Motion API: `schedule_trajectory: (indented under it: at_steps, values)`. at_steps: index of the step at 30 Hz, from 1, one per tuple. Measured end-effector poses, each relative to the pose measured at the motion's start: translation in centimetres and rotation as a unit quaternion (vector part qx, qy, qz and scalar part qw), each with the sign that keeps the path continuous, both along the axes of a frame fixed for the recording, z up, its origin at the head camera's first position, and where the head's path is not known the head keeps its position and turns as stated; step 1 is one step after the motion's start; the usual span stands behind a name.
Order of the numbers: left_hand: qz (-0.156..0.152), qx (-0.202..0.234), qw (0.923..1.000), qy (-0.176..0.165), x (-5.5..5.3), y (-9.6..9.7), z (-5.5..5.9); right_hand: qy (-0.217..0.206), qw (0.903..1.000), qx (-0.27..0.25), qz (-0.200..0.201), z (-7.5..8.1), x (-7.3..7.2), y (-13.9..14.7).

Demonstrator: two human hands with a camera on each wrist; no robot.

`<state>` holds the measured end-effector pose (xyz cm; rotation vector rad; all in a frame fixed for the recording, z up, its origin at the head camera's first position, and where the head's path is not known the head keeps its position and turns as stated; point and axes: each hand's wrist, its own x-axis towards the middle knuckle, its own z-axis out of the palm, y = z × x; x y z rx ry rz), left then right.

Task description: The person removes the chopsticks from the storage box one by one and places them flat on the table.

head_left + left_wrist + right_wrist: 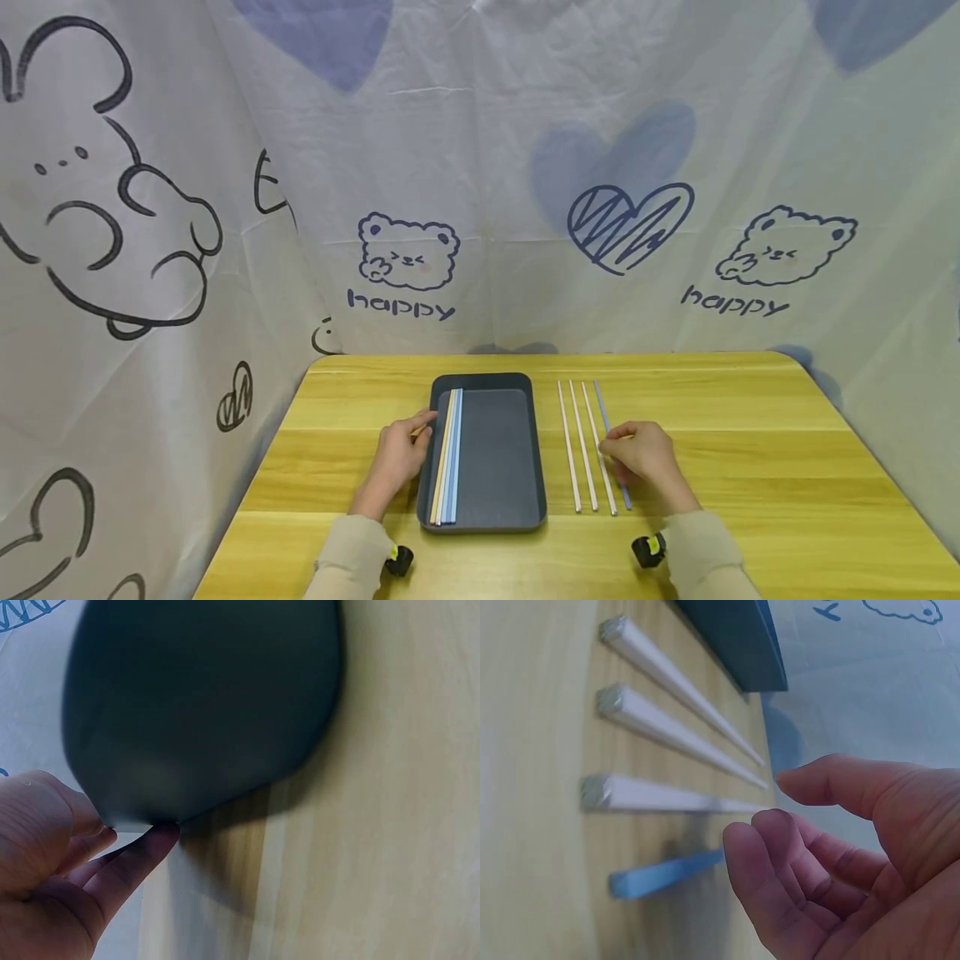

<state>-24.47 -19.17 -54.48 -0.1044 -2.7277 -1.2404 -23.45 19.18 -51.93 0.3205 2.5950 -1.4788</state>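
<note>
My left hand (pixel 401 454) grips the left rim of a dark grey tray (pixel 498 458), thumb and fingers at its edge. In the left wrist view the tray (pixel 210 712) fills the upper middle. Along its left side lie several thin sticks, among them a yellow stick (pixel 443 457) and a light blue stick (pixel 457 457). My right hand (pixel 645 454) hovers over a blue stick (pixel 604 412), covering part of it. In the right wrist view its thumb and fingers (pixel 750 855) are apart, with nothing between them, above the blue stick (pixel 667 875).
Three white sticks (pixel 582 446) lie side by side between the tray and the blue stick; their near ends look silvery. All rests on a yellow wooden table (pixel 750 467). A white printed curtain (pixel 487 283) hangs behind the table and along its sides.
</note>
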Motion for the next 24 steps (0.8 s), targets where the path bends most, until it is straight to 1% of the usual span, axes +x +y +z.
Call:
schedule_trajectory:
  at_steps: [4, 6, 11, 15, 24]
  values:
    - [-0.002, -0.003, 1.0, -0.001, -0.1, -0.1, 0.1, 0.005, 0.9997, -0.02, 0.01, 0.7, -0.3, -1.2]
    - [-0.004, -0.003, 1.0, -0.004, -0.2, -0.2, 0.1, 0.005, 0.9993, -0.036, 0.014, 0.9, -0.4, -1.9]
    - [-0.007, -0.001, 0.9999, -0.013, -0.2, -0.3, -0.1, 0.002, 0.9983, -0.054, 0.02, 1.2, -0.7, -3.5]
    - [-0.002, -0.004, 0.9999, -0.013, -0.1, -0.2, -0.1, -0.002, 0.9976, -0.064, 0.027, 1.3, -0.7, -4.7]
    - [0.003, -0.004, 0.9999, -0.014, 0.2, 0.0, 0.1, 0.004, 0.9965, -0.08, 0.025, 2.0, -0.2, -6.9]
